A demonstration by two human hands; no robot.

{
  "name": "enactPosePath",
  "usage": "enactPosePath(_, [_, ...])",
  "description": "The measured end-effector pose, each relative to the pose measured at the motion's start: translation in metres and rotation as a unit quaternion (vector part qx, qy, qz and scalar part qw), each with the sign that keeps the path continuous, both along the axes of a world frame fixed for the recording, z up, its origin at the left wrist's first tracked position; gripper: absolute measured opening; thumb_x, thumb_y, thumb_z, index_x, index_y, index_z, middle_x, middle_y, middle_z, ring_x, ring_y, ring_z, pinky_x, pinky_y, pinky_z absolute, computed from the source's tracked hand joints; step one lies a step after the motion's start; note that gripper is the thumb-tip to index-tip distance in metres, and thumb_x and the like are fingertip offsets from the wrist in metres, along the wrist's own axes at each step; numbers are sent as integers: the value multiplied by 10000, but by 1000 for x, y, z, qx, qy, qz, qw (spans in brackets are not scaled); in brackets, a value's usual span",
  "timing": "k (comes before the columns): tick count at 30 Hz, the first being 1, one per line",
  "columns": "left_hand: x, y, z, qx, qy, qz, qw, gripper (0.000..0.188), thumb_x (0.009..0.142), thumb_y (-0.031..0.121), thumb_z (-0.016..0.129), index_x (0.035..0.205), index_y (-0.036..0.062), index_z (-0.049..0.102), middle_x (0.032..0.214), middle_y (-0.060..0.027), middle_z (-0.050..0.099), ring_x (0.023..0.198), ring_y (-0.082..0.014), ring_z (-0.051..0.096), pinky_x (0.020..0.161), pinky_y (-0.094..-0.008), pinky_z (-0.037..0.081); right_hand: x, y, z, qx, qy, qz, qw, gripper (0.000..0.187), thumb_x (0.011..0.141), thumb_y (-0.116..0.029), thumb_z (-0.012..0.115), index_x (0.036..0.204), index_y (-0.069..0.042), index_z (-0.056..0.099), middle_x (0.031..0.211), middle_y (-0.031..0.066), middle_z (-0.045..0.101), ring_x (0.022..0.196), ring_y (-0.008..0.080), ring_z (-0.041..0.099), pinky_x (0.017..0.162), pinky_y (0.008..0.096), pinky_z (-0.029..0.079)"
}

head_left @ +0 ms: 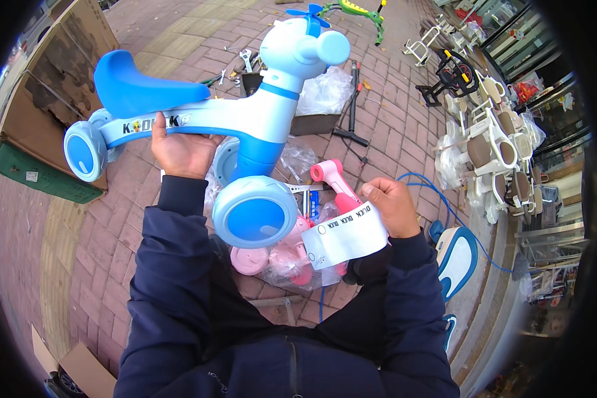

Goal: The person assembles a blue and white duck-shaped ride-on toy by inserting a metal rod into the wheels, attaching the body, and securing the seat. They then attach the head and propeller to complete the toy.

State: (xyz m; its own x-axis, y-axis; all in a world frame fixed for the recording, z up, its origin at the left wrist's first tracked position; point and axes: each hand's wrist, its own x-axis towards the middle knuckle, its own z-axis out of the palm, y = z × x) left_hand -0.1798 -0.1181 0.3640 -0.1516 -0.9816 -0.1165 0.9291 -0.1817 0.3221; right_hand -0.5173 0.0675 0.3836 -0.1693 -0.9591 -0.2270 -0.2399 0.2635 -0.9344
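Observation:
My left hand (187,151) supports a light-blue balance bike (225,116) from underneath, gripping its frame below the seat. The bike has a darker blue seat (136,86), wide wheels and an animal-like head topped by a small blue propeller (310,16). My right hand (393,204) pinches a white sticker sheet (347,240) with dark lettering by its upper right corner. Just behind the sheet are a pink toy frame (335,178) and pink wheels (249,260), partly wrapped in clear plastic. The sheet hides some of the pink parts.
Wrenches (247,60) and a hand pump (353,99) lie on the brick paving ahead. A large cardboard box (53,86) stands at left. White seats and frames (491,149) crowd the right, near a blue hose (438,192) and a step.

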Motion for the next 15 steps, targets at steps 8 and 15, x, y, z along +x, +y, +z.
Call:
enactPosePath(8, [11,-34,-39,-26,31,47,998,655,1019,579,409,1351,31,548,1320,-193,610,1202,-412,564,1085,-623,398,2,-1,-1,-2,46,15,999,298,986,-271,679,912,12,734,737,11,687,646,55,577,579,256,456])
enactPosePath(15, [59,-68,-119,114,-83,257,956,723,1042,628,361,1452,39,457,1392,-185,573,1204,-385,579,1074,-551,455,3,1,-3,18,103,15,994,299,970,-273,690,923,20,730,725,18,683,649,70,587,578,279,457])
